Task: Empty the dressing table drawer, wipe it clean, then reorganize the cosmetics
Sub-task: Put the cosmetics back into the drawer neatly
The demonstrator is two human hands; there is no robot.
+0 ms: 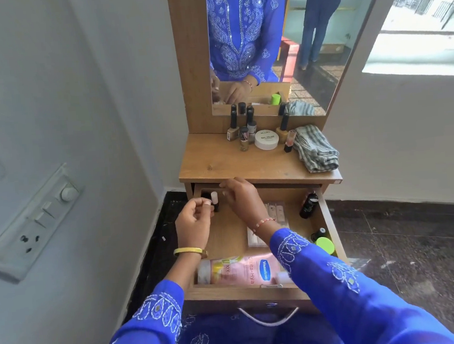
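Inside the open wooden drawer (330, 226), left hand (194, 223) pinches a white-capped bottle (214, 200); right hand (240, 195) loosely open

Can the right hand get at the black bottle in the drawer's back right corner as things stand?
Probably yes. The black bottle stands uncovered in the open drawer, with nothing over it. The right hand is at the back left corner, so it would only have to swing across above the flat white packs.
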